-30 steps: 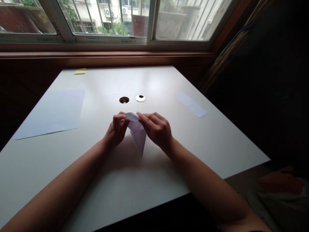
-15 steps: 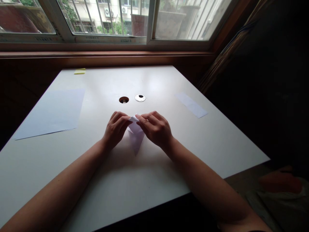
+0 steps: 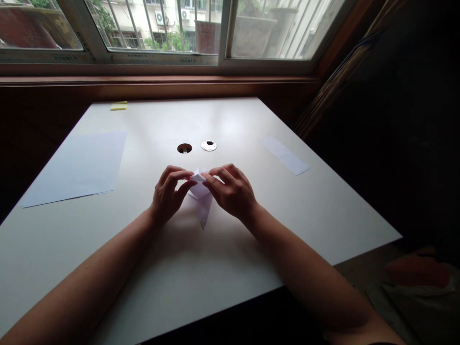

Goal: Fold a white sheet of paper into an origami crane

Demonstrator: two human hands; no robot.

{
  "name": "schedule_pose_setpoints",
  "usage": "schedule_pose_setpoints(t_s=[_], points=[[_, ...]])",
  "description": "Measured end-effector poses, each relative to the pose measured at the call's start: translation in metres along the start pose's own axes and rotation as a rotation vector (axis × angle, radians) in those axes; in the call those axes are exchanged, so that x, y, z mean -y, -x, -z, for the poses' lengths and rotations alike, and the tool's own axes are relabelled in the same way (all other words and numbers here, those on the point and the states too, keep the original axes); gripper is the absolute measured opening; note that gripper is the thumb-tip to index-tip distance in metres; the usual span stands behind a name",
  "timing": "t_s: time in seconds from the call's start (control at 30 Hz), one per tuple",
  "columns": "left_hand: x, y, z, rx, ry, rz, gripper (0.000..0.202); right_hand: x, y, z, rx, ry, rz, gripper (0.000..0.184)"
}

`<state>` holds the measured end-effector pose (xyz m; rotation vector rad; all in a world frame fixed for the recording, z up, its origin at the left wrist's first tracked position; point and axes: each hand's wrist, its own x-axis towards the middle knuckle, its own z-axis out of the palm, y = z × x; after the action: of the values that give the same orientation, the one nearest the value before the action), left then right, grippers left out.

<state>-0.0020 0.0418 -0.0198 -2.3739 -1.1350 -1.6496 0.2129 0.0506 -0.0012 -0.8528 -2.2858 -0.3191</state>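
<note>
Between my two hands is a folded piece of white paper [image 3: 202, 205], its lower part narrowing to a point toward me. My left hand [image 3: 169, 192] pinches the far folded end from the left, thumb and fingers closed on it. From the right, my right hand [image 3: 232, 188] pinches the same end, its fingertips close to those of the left. The creases right under the fingertips are partly hidden. The paper is held over the white table [image 3: 223, 258]; whether its tip touches the surface I cannot tell.
Large paper sheets [image 3: 77, 165] lie at the left, a paper strip [image 3: 285, 155] at the right. A yellow sticky-note pad [image 3: 119, 106] sits by the far left corner. Beyond my hands are a round hole [image 3: 184, 148] and a round cover [image 3: 209, 145]. A window [image 3: 154, 28] stands behind.
My left fingers have shifted and spread slightly around the fold, showing more of its white peak. The paper's lower tip has turned a little; my right hand has barely moved.
</note>
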Motion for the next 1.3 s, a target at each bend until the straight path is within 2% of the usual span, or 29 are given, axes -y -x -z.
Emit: schedule_pose_setpoints(t_s=[0.27,0.47,0.63,0.93,1.3], points=[[-0.0017,-0.0018,0.0007,0.027,0.03,-0.06,0.014,-0.0011,0.0001,-0.0004,-0.026,-0.003,0.015,0.03],[0.0007,-0.0024,-0.0006,0.033,0.019,-0.1,0.017,-0.0029,0.0023,-0.002,-0.098,-0.057,0.039,0.035],[-0.0008,-0.0023,-0.0009,0.03,0.019,-0.118,0.023,-0.003,0.0029,-0.0024,-0.098,-0.063,0.049,0.034],[-0.0045,-0.0031,-0.001,0.033,-0.036,-0.147,0.019,-0.0021,0.0029,-0.0014,-0.078,-0.093,0.031,0.03],[-0.0043,-0.002,-0.001,0.065,0.051,-0.105,0.024,-0.0019,0.0037,-0.0031,-0.121,-0.168,-0.001,0.027]])
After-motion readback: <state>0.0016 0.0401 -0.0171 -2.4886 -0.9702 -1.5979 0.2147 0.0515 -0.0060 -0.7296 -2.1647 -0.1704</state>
